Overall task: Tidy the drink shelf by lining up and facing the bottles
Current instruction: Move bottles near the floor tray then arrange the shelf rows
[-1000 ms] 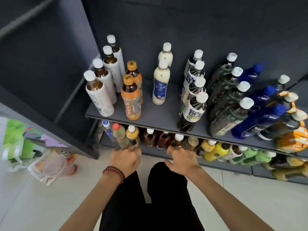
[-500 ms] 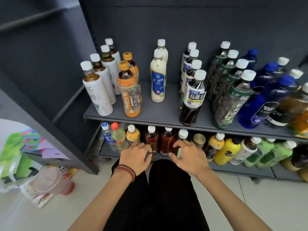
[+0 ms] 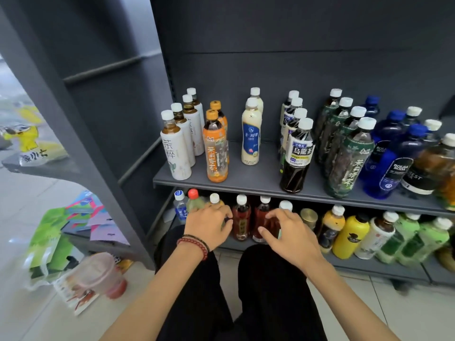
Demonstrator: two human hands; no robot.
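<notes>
Bottles stand in rows on the upper shelf (image 3: pixel 246 182) and the lower shelf (image 3: pixel 349 265). My left hand (image 3: pixel 209 223) lies over the white-capped yellow bottle (image 3: pixel 214 198) at the lower shelf's front, its fingers curled round the body. A green bottle with a red cap (image 3: pixel 193 202) is just left of it. My right hand (image 3: pixel 288 232) hovers with relaxed, spread fingers at two red tea bottles (image 3: pixel 242 217) and partly covers a white-capped bottle (image 3: pixel 285 206). On the upper shelf, an oolong tea bottle (image 3: pixel 296 153) and an orange tea bottle (image 3: pixel 214 148) lead their rows.
Yellow and green bottles (image 3: pixel 350 236) fill the lower shelf to the right, and blue bottles (image 3: pixel 389 163) crowd the upper shelf's right end. A dark side panel (image 3: pixel 103 143) borders the shelves on the left. Snack packets and a plastic cup (image 3: pixel 98 274) lie on the tiled floor.
The view has tilted up and shows more of the back panel. My left hand slid from the green bottle to the white-capped one. My right hand's fingers spread out at the red bottles.
</notes>
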